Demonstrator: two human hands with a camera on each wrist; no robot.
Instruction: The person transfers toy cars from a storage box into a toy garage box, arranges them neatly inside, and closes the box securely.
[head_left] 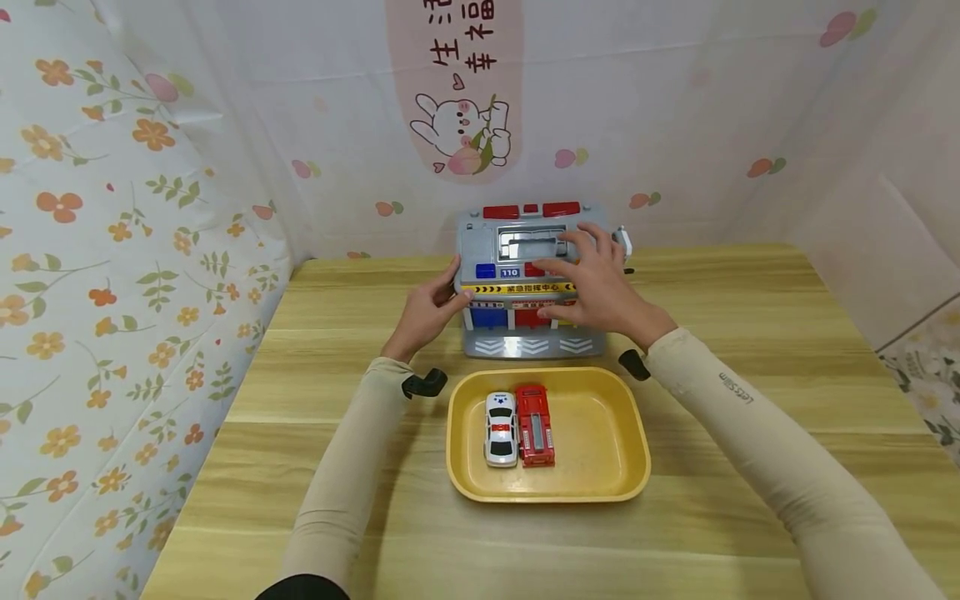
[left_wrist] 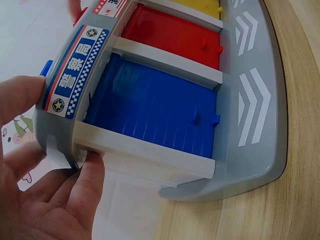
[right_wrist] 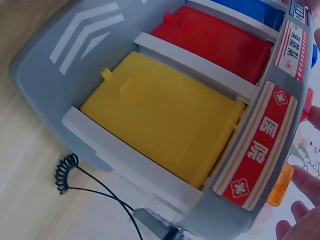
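Observation:
A grey toy garage (head_left: 534, 346) stands at the back of the table, its blue door (left_wrist: 155, 105), red door (left_wrist: 172, 37) and yellow door (right_wrist: 165, 115) all down. My left hand (head_left: 423, 317) grips its left end; in the left wrist view the hand (left_wrist: 55, 200) has its thumb near the blue button (left_wrist: 46, 68) and other fingers round the side. Over the top reaches my right hand (head_left: 603, 287), fingers spread. One fingertip of the right hand (right_wrist: 302, 210) touches the orange button (right_wrist: 280, 185); another is by the red button (right_wrist: 307, 103).
A yellow tray (head_left: 547, 498) in front of the garage holds a white police car (head_left: 500, 446) and a red fire truck (head_left: 535, 425), side by side. A black coiled cord (right_wrist: 65, 172) hangs at the garage's right end. A patterned curtain (head_left: 337, 108) hangs behind.

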